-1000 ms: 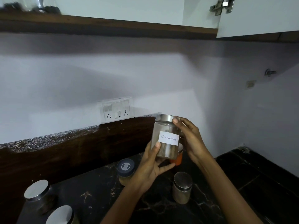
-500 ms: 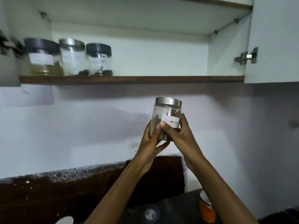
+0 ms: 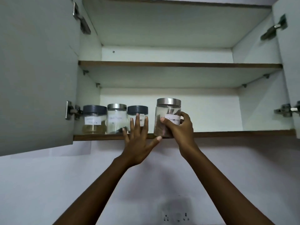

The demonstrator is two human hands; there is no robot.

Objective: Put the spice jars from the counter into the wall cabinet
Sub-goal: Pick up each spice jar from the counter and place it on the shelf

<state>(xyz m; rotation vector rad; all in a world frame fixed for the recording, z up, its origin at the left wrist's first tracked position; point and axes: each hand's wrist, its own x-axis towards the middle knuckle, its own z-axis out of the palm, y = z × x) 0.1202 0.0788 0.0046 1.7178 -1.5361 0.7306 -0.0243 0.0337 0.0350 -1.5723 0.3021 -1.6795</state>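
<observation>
Shelved jars [image 3: 116,118]: three in a row, left-centre, on lower shelf [image 3: 227,134]. Left hand [image 3: 138,143]: fingers straight and spread, holding nothing, thumb tip by base of cinnamon jar [image 3: 167,111]. Cinnamon jar: upright, at shelf's front edge, just right of the row. Right hand [image 3: 181,129]: clasps its right side; bare shelf lies behind.

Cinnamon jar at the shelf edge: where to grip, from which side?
Grip the cinnamon jar round its glass body, mid-height, from the front-right, as the right hand does. It stands upright at the lower shelf edge; the nearest dark-lidded jar crowds its left, its right is free.
</observation>
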